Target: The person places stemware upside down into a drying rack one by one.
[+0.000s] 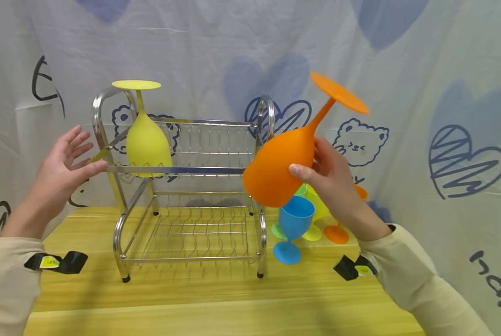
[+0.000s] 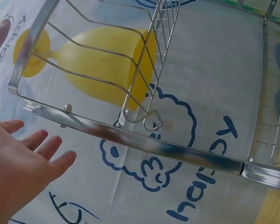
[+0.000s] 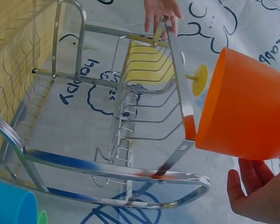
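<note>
My right hand (image 1: pixel 332 182) grips an orange plastic goblet (image 1: pixel 281 161) by its bowl, tilted with the foot up and the mouth pointing down to the left. It is beside the upper right end of a two-tier metal dish rack (image 1: pixel 183 171). In the right wrist view the orange goblet (image 3: pixel 247 107) shows its wide rim close to the rack's bar. A yellow goblet (image 1: pixel 147 142) stands upside down on the upper tier at the left. Beside that end, my left hand (image 1: pixel 67 161) has its fingers spread, the thumb close to the rack's front bar; whether it touches is unclear.
Right of the rack, a blue goblet (image 1: pixel 296 217) stands upright on the wooden table (image 1: pixel 216 303). Behind it are a green goblet (image 1: pixel 278 230), another yellow goblet (image 1: pixel 317 205) and another orange goblet (image 1: pixel 336 234), partly hidden. A printed curtain (image 1: pixel 208 42) hangs behind.
</note>
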Available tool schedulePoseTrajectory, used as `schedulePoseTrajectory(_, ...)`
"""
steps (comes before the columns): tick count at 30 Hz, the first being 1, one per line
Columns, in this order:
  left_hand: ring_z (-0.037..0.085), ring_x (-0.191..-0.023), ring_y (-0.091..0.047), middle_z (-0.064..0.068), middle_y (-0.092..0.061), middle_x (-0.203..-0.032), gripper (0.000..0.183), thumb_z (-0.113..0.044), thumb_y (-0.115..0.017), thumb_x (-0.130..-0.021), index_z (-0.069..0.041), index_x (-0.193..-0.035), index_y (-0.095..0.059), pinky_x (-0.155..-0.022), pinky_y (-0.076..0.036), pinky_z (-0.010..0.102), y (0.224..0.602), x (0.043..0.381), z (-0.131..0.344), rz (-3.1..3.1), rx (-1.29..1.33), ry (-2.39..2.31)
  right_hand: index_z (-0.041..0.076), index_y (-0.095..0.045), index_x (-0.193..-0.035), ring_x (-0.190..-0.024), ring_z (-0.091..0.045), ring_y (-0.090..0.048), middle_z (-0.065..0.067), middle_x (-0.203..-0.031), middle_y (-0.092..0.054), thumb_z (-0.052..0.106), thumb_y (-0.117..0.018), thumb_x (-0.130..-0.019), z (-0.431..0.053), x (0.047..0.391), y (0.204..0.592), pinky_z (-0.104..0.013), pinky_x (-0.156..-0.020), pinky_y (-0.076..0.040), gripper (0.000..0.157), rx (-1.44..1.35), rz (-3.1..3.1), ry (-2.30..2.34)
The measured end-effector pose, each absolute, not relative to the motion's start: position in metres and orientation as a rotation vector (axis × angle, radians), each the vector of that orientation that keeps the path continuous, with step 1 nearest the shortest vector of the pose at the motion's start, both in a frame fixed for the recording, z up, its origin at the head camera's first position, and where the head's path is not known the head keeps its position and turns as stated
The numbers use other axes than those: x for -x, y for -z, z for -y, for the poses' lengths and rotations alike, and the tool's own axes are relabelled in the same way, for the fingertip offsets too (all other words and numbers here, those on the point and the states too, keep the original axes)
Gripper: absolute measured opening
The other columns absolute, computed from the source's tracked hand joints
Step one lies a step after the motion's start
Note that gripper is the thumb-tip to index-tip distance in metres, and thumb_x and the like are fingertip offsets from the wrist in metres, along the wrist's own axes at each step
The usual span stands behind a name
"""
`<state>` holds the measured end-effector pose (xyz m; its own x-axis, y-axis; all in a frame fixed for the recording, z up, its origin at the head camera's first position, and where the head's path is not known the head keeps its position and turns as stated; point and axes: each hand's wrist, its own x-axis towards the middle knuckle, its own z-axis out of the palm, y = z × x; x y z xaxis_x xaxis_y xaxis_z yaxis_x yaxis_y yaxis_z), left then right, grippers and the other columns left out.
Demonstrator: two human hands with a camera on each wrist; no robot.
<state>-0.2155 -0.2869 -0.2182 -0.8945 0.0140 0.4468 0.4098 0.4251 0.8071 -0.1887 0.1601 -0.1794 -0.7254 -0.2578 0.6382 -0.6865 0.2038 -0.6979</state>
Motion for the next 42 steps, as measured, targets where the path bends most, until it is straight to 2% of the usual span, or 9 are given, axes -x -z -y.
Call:
schedulePoseTrajectory(9,0.019,-0.144,-0.017,0.007,-0.009,-0.161,0.088,-0.011,-0.058,-0.097,-0.022,-0.156,0.006,-0.105,-0.034,0.018,0.219,0.223,0.285,2.347,0.390,1.462,0.007,-0.044,-0.142,-0.115,-0.020,-0.052,-0.006,-0.129,-0.055,0.014,-0.059,-0.093,-0.156,0.192,0.163,-0.036,-0.098,-0.047,0.051,-0.865,2.191,-1.492)
schedulePoseTrajectory(14,0.019,-0.145,-0.015,0.007,-0.008,-0.161,0.084,-0.012,-0.057,-0.098,-0.024,-0.156,0.002,-0.108,-0.032,0.022,0.222,0.225,0.286,2.367,0.395,1.462,0.006,-0.046,-0.140,-0.112,-0.019,-0.053,-0.006,-0.125,-0.056,0.014,-0.061,-0.093,-0.148,0.194,0.155,-0.037,-0.097,-0.048,0.050,-0.893,2.194,-1.455)
schedulePoseTrajectory(19,0.021,-0.145,-0.013,0.002,-0.011,-0.161,0.077,-0.015,-0.056,-0.099,-0.030,-0.156,-0.007,-0.114,-0.024,0.035,0.225,0.227,0.287,2.367,0.385,1.491,0.006,-0.048,-0.139,-0.107,-0.019,-0.056,-0.006,-0.122,-0.058,0.013,-0.063,-0.093,-0.138,0.196,0.144,-0.037,-0.091,-0.051,0.049,-0.947,2.172,-1.423)
schedulePoseTrajectory(21,0.021,-0.145,-0.014,0.002,-0.012,-0.161,0.076,-0.015,-0.056,-0.099,-0.030,-0.156,-0.009,-0.115,-0.022,0.037,0.226,0.227,0.288,2.358,0.385,1.501,0.007,-0.048,-0.139,-0.104,-0.020,-0.057,-0.007,-0.121,-0.059,0.012,-0.064,-0.092,-0.133,0.198,0.139,-0.037,-0.090,-0.052,0.050,-0.957,2.169,-1.423)
schedulePoseTrajectory(28,0.020,-0.145,-0.016,0.000,-0.015,-0.160,0.074,-0.014,-0.056,-0.099,-0.029,-0.156,-0.013,-0.112,-0.026,0.025,0.230,0.227,0.291,2.338,0.392,1.524,0.012,-0.048,-0.141,-0.099,-0.022,-0.060,-0.007,-0.120,-0.060,0.018,-0.068,-0.090,-0.110,0.210,0.130,-0.036,-0.085,-0.053,0.054,-0.943,2.213,-1.430)
schedulePoseTrajectory(34,0.021,-0.145,-0.013,0.001,-0.016,-0.160,0.073,-0.014,-0.057,-0.099,-0.030,-0.156,-0.014,-0.114,-0.023,0.028,0.232,0.226,0.291,2.320,0.400,1.560,0.017,-0.049,-0.141,-0.096,-0.019,-0.057,-0.002,-0.118,-0.061,0.023,-0.072,-0.088,-0.094,0.225,0.126,-0.035,-0.082,-0.053,0.058,-0.914,2.258,-1.459)
schedulePoseTrajectory(42,0.023,-0.146,-0.010,0.004,-0.013,-0.161,0.072,-0.013,-0.054,-0.100,-0.027,-0.156,-0.011,-0.115,-0.020,0.029,0.230,0.225,0.288,2.333,0.405,1.532,0.016,-0.048,-0.140,-0.100,-0.016,-0.056,-0.002,-0.118,-0.061,0.026,-0.072,-0.087,-0.071,0.247,0.125,-0.031,-0.083,-0.052,0.059,-0.878,2.336,-1.408)
